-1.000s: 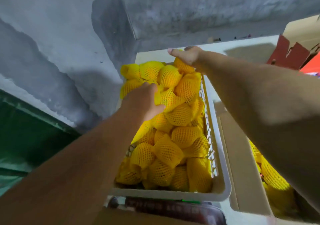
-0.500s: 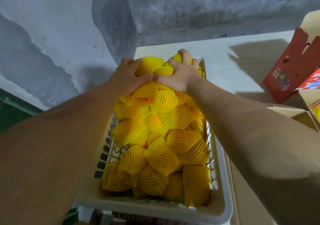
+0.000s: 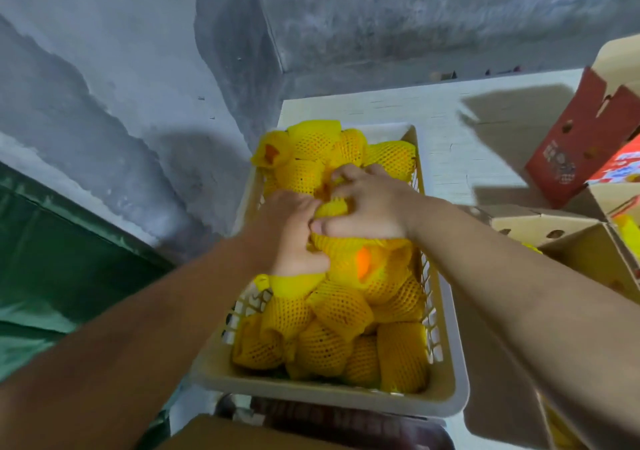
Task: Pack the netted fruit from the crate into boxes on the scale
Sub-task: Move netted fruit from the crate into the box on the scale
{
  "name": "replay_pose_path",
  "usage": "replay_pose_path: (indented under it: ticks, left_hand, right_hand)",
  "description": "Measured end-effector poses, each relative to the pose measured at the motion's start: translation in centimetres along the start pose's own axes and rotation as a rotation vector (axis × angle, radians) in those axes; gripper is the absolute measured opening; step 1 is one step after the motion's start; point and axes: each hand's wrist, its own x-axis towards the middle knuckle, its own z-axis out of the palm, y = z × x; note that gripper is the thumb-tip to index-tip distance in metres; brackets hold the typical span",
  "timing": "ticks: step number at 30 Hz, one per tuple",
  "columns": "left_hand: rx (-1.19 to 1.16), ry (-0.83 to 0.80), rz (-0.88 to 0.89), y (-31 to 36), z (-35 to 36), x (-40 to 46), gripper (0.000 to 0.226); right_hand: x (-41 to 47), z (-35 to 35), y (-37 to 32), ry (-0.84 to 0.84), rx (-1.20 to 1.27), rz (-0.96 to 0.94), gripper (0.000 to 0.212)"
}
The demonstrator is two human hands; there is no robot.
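Both hands are deep in the pile: left hand [image 3: 294, 241] and right hand [image 3: 367, 207] w/ fingers curled around a clump of netted fruit [image 3: 360, 266] mid-crate [image 3: 446, 373]. Imo squeeze from both sides, lift straight up so none roll off, then swing right to the cardboard box [image 3: 575, 241].

The fruit [image 3: 332, 311] wears yellow mesh netting, one showing orange. The crate [image 3: 446, 373] is cream. A red printed box [image 3: 568, 144] stands on the white bench [image 3: 443, 131].

both hands [image 3: 372, 209] gripping netted fruit [image 3: 367, 269], crate [image 3: 446, 373]
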Motion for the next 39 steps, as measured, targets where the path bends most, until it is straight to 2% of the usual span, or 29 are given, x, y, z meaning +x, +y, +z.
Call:
replay_pose_path:
  ticks: [3, 5, 7, 9, 11, 13, 15, 16, 19, 21, 23, 25, 29, 33, 35, 37, 39]
  left_hand:
    - [0.054, 0.0, -0.035, 3.4, 3.2, -3.7, 0.091]
    - [-0.007, 0.05, -0.023, 4.6, 4.2, -5.3, 0.1]
    - [-0.167, 0.084, -0.108, 4.9, 4.2, -5.6, 0.115]
    - [-0.404, 0.028, -0.282, 5.0, 4.0, -5.0, 0.133]
    - [-0.548, 0.08, -0.359, 5.6, 3.6, -4.3, 0.124]
    - [-0.576, 0.208, -0.417, 5.7, 3.7, -4.0, 0.101]
    - [-0.652, 0.266, -0.483, 5.9, 3.6, -3.9, 0.088]
    - [-0.692, 0.273, -0.518, 5.9, 3.6, -4.1, 0.086]
    - [-0.797, 0.314, -0.621, 6.2, 2.9, -5.1, 0.081]
    - [-0.896, 0.347, -0.679, 6.8, 1.8, -6.0, 0.074]
    - [-1.012, 0.348, -0.706, 7.9, 0.4, -6.9, 0.069]
    - [-1.138, 0.359, -0.735, 9.4, -1.2, -7.8, 0.074]
    - [-1.352, 0.382, -0.772, 13.8, -4.8, -10.9, 0.1]
    - [-1.635, 0.463, -0.707, 18.5, -7.3, -16.3, 0.119]
    - [-1.804, 0.457, -0.614, 20.4, -7.9, -19.4, 0.11]
    - [-2.011, 0.444, -0.51, 21.9, -8.5, -22.6, 0.096]
    - [-2.18, 0.437, -0.423, 22.7, -9.3, -26.0, 0.081]
  right_hand:
    - [-2.2, -0.6, -1.1, -0.162, -0.084, 0.014, 0.105]
    - [-3.3, -0.6, -1.9, -0.212, -0.153, -0.025, 0.105]
    - [-4.2, -0.6, -2.5, -0.213, -0.188, -0.06, 0.096]
    - [-5.0, -0.8, -2.3, -0.164, -0.131, -0.084, 0.089]
    - [-5.7, -0.9, -1.9, -0.091, -0.058, -0.067, 0.089]
    - [-6.1, -0.8, -1.5, -0.013, 0.044, -0.011, 0.085]
    - [-6.6, -0.9, -0.6, 0.011, 0.108, 0.085, 0.083]
    - [-7.0, -1.0, 0.1, -0.022, 0.07, 0.125, 0.083]
    - [-8.6, -1.2, 1.4, -0.123, -0.252, 0.131, 0.092]
    - [-9.4, -0.4, 1.3, -0.062, -0.385, 0.108, 0.088]
    - [-9.9, 0.6, 0.9, 0.054, -0.384, 0.105, 0.084]
    - [-11.0, 1.2, 0.1, 0.188, -0.21, 0.082, 0.086]
    - [-16.3, 1.8, -4.2, 0.439, 0.478, -0.032, 0.083]
    - [-23.1, 2.6, -10.3, 0.5, 0.97, -0.084, 0.062]
    - [-26.5, 3.0, -13.1, 0.454, 1.032, -0.104, 0.065]
    - [-29.6, 3.7, -15.8, 0.417, 0.984, -0.116, 0.071]
    - [-32.2, 4.6, -18.5, 0.454, 0.921, -0.107, 0.069]
